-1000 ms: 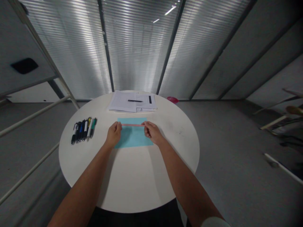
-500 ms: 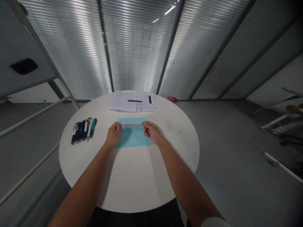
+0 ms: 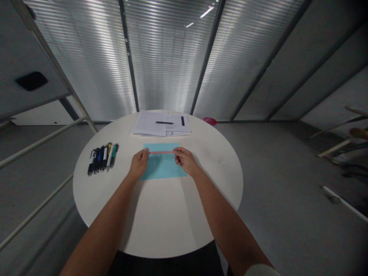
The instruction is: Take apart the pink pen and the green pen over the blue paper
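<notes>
while the left hand (image 3: 139, 164) and right hand (image 3: 185, 161) pinch a pink strip (image 3: 161, 152) by its ends, it lies over a blue sheet (image 3: 162, 165).

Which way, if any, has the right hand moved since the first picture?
Yes, slightly: the right hand has shifted to the person's left, judged against the blue paper sheet beneath it.
</notes>
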Available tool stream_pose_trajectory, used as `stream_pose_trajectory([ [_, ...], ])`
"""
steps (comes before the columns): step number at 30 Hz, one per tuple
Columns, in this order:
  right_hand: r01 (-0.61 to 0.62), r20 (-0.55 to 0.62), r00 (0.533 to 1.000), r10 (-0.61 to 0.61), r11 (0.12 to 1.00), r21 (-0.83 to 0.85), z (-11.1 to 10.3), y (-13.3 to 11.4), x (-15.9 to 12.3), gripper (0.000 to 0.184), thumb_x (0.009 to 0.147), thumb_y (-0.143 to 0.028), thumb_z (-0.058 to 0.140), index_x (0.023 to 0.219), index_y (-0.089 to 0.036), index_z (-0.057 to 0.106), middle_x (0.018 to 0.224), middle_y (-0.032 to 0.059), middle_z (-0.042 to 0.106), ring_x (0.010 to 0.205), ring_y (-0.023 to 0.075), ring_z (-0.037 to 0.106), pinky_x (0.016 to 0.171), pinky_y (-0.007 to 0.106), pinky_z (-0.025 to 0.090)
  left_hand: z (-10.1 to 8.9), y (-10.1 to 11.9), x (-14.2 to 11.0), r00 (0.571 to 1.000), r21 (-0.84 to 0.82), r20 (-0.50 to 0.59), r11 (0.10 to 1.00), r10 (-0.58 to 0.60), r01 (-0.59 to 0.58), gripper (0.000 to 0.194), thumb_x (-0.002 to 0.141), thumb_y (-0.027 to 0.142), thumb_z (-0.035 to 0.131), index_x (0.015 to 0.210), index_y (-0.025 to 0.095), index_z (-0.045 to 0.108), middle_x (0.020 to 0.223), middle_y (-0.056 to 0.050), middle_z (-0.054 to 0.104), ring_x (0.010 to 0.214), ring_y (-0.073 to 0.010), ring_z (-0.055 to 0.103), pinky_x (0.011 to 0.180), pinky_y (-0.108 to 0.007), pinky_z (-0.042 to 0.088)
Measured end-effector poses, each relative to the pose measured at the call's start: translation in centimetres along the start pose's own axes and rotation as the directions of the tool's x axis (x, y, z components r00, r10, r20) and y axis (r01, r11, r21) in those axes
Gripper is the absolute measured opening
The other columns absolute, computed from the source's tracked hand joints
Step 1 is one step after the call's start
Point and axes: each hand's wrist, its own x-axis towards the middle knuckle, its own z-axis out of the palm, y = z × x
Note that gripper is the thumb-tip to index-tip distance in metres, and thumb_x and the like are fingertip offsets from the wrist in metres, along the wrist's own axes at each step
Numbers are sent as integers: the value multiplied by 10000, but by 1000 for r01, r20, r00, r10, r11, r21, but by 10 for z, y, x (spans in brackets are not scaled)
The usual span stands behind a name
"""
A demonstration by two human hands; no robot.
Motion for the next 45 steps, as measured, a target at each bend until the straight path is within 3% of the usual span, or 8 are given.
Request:
stream_pose_trajectory([
  [10,-9,41,999,7,999,48,-2,1,1,289,656,-311,743,877,-202,592,644,-55,558,462,75,513,415,207,307,1,-10,4,1000,-102,7,995,15,-14,226,862,354,527,689,208,528,604,31,451,609,-133,415,601,-278,325],
  [20,0,13,1000,-1,999,41,0,1,1,374,650,-400,755,931,-216,591,682,-52,588,468,69,519,422,202,325,0,-3,3,1000,-159,28,987,14,-10,310,884,349,481,611,205,452,572,33,414,578,-131,396,591,-287,312],
  [26,1,10,1000,-1,999,-36,1,2,0,391,710,-545,692,837,-189,592,480,-91,423,375,58,406,372,195,214,0,-2,3,997,-166,50,985,64,-55,298,890,329,461,621,204,479,607,21,457,626,-140,434,644,-295,334],
  [33,13,-13,1000,-13,1000,-28,0,3,2,354,653,-456,770,788,-205,560,533,-77,500,446,67,474,419,200,310,0,-2,4,999,-159,7,987,40,-39,307,876,348,473,602,208,488,588,16,463,604,-146,436,628,-293,348],
  [39,34,-13,999,-34,999,-24,0,4,3,395,595,-416,819,834,-201,591,642,-64,556,481,55,488,430,198,301,1,0,4,1000,-127,-21,992,5,-8,330,893,352,444,599,208,478,580,16,462,593,-140,436,612,-285,340],
  [42,21,-9,1000,-21,1000,14,0,3,2,408,635,-489,781,861,-198,607,705,-40,594,487,60,511,437,205,328,1,1,4,1000,-132,-26,991,3,-7,325,889,353,446,601,206,484,585,15,476,608,-139,448,631,-283,348],
  [45,-13,9,1000,13,1000,20,0,1,0,438,694,-582,701,872,-191,614,618,-48,559,450,71,498,421,212,330,0,2,4,1000,-140,-23,990,-3,0,318,886,352,445,608,205,494,591,14,491,616,-139,457,644,-283,353],
])
